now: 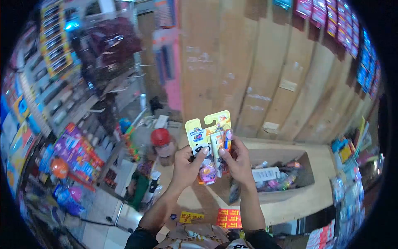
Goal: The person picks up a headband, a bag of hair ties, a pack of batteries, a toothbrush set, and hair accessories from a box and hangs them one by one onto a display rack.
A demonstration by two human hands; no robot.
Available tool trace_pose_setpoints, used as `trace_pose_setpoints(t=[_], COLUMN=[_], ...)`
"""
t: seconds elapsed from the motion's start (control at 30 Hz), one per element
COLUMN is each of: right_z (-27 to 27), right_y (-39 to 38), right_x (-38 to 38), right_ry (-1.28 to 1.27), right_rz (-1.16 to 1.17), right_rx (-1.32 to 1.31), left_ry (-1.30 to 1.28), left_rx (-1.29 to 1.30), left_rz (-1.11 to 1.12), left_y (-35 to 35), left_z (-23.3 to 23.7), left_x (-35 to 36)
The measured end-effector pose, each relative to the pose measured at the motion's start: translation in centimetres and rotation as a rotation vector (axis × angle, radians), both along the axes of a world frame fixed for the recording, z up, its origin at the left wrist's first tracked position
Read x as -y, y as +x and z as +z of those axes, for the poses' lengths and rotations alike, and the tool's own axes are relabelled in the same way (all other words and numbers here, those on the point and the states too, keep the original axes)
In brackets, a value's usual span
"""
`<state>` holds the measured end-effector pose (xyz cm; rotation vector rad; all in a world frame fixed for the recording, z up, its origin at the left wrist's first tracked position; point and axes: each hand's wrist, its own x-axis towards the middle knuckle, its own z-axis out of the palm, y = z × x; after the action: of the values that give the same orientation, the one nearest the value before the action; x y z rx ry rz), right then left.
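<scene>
Both my hands hold a yellow carded children's toothbrush pack (pixel 198 132) upright in front of me, above the wooden counter. Printed on the card is "Kodomo", and a hang-hole notch is cut at its top. My left hand (pixel 188 166) grips the left side, its thumb pressed on the front. On the right side, my right hand (pixel 237 164) pinches the pack, thumb over a white tube (pixel 216 145). A pink and purple round piece (pixel 208 172) shows at the bottom of the pack. The fingers behind the card are hidden.
An open cardboard box (pixel 304 176) of small packaged goods stands right of my hands on the counter (pixel 282 207). A jar with a red lid (pixel 160 137) is to the left. A plank wall (pixel 248 62) rises ahead. Hanging packets (pixel 325 18) line the upper right.
</scene>
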<state>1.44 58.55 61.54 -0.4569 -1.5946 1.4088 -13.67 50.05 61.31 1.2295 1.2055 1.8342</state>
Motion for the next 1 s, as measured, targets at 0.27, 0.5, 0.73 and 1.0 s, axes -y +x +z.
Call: trace_pose_setpoints(t=[0.27,0.5,0.73,1.0], right_z=[2.0,3.6,5.5,3.2], right_y=[-9.9,-16.6,-20.9,-25.2], right_x=[2.9,6.8,10.1,10.9], right_ry=[-0.006,-0.016,-0.016,-0.026], right_rz=[0.361,0.586,0.806,0.978], right_rx=[-0.079,-0.094,-0.132,-0.216], left_ry=[0.068,0.046,0.073,0.04], left_rx=[0.073,-0.005,-0.054,-0.062], left_rz=[0.332,0.662,0.879,0.934], left_y=[-4.9,-7.7,-9.7,-11.9], left_z=[1.0,2.3,3.5,2.3], left_x=[7.5,13.0,16.7,18.5])
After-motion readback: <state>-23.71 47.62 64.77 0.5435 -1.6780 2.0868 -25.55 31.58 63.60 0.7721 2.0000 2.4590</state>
